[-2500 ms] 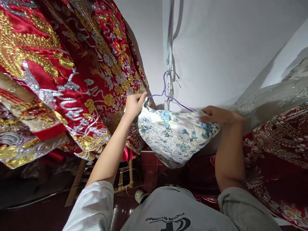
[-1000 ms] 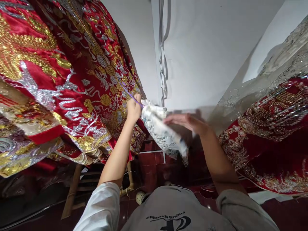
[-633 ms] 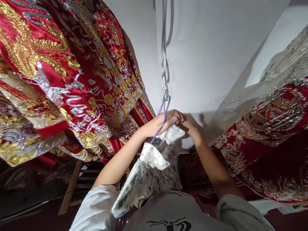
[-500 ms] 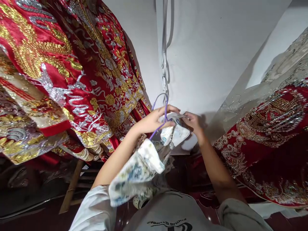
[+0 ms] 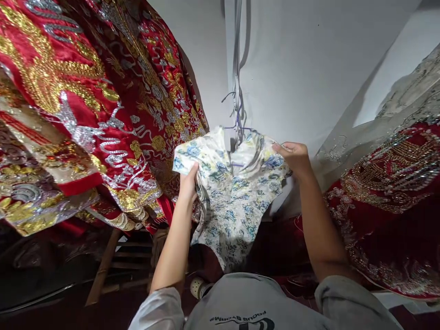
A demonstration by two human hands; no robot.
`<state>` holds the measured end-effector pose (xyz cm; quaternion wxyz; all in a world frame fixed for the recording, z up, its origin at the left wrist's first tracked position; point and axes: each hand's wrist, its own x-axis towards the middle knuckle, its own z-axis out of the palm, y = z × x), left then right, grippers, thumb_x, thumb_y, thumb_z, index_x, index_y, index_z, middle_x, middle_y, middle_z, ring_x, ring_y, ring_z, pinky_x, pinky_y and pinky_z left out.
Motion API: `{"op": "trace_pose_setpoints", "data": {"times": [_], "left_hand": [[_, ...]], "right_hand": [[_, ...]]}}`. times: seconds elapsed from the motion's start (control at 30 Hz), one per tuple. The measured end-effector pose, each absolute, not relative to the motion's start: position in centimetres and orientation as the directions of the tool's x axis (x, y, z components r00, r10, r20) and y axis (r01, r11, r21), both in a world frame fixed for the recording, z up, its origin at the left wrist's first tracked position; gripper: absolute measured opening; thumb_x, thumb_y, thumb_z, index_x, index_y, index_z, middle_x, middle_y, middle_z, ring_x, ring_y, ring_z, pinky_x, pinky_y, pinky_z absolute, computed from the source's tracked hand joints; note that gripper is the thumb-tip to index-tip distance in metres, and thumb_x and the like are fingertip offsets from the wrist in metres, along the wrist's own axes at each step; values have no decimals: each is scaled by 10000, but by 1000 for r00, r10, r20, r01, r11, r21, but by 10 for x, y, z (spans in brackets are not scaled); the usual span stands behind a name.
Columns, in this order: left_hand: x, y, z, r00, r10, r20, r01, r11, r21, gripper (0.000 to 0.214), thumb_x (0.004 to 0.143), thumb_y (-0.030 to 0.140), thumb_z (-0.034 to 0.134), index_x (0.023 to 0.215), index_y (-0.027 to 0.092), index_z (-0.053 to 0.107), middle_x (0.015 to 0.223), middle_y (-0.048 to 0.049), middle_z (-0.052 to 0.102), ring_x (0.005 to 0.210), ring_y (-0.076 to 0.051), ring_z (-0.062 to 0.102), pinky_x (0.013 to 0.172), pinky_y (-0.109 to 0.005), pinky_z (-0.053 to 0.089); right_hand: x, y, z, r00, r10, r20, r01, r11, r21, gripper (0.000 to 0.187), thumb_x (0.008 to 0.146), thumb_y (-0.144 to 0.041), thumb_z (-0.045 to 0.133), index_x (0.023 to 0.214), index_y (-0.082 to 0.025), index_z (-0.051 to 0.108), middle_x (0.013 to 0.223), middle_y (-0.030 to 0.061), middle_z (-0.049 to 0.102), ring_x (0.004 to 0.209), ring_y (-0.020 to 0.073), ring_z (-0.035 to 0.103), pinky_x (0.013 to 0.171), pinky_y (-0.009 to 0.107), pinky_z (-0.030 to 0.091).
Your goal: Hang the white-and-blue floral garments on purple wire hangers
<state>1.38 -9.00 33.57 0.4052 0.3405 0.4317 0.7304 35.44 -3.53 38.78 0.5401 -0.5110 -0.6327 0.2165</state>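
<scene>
Floral garment (image 5: 230,206), V-necked and creased

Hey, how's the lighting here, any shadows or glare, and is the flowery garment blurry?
In the head view, the floral garment looks fairly sharp; in the head view, the hanging strap casts a shadow on the white wall; also in the head view, the red embroidered garment glints, while the lower left is dark.

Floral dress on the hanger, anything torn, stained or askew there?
No, nothing stands out. The dress sits on the hanger, spread between the left hand and right hand, with no visible tear or stain; its shaded lower end is harder to judge.
</scene>
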Motion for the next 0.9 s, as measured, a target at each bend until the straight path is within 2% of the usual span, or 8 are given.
{"op": "trace_pose_setpoints", "data": {"times": [0.1, 0.17, 0.27, 0.33, 0.4, 0.5, 0.6, 0.9], "left_hand": [[11, -104, 302, -499, 860, 102, -264, -263, 928, 508, 754, 421, 813, 1200, 216, 682, 1271, -86, 733, 1298, -273, 633, 1134, -404, 480], [8, -115, 276, -401, 916, 25, -244, -133, 960, 498, 690, 452, 857, 1091, 191, 719, 1187, -105, 761, 1216, -289, 678, 1089, -421, 502], [12, -132, 242, -259, 962, -87, -212, 31, 977, 563, 611, 491, 902, 1027, 145, 746, 1139, -143, 773, 1126, -317, 708, 1056, -458, 501], [20, -139, 227, -261, 958, -121, -259, 51, 965, 626, 605, 534, 894, 1060, 131, 746, 1176, -154, 764, 1133, -324, 702, 1063, -464, 487], [30, -143, 221, -271, 950, -153, -333, 57, 941, 677, 607, 566, 884, 1103, 131, 735, 1212, -154, 752, 1161, -325, 692, 1063, -455, 484], [41, -146, 225, -218, 953, -210, -388, 113, 915, 702, 585, 564, 903, 1112, 136, 728, 1194, -148, 758, 1189, -327, 681, 1062, -437, 485], [45, -150, 235, -178, 959, -220, -401, 133, 906, 700, 562, 555, 923, 1094, 143, 728, 1135, -138, 775, 1186, -325, 684, 1071, -433, 484], [35, -164, 247, -133, 946, -296, -369, 230, 901, 633, 576, 510, 930, 1073, 172, 735, 994, -127, 791, 1065, -340, 725, 977, -444, 548]], "right_hand": [[341, -52, 377, 133, 891, 434, 478, 326, -815, 466, 818, -494, 719, 554, -225, 444, 537, -51, 278, 538, 122, 357, 516, 281, 325], [336, -60, 360, 215, 834, 508, 500, 353, -791, 398, 849, -482, 669, 602, -209, 520, 568, -34, 376, 577, 138, 433, 556, 284, 390], [321, -76, 321, 451, 643, 619, 513, 380, -769, 310, 856, -471, 646, 988, -194, 681, 1004, 87, 646, 942, 233, 626, 779, 342, 525], [301, -92, 291, 574, 527, 627, 516, 362, -776, 423, 848, -454, 659, 1192, -209, 634, 1324, 151, 571, 1210, 279, 566, 949, 402, 510], [274, -109, 263, 620, 576, 533, 432, 316, -844, 358, 886, -459, 616, 1137, -203, 623, 1229, 141, 622, 1155, 273, 584, 975, 426, 493], [235, -128, 234, 177, 957, 230, 180, 199, -963, 346, 933, -539, 530, 869, -212, 621, 848, 69, 667, 818, 227, 624, 785, 362, 517], [211, -129, 224, -200, 978, 60, 104, 82, -991, 378, 959, -523, 466, 750, -228, 576, 702, 29, 628, 692, 200, 593, 692, 323, 479], [208, -128, 240, -218, 971, 97, 67, 114, -991, 163, 905, -352, 512, 786, -241, 514, 754, 0, 608, 719, 184, 580, 687, 301, 424]]}}
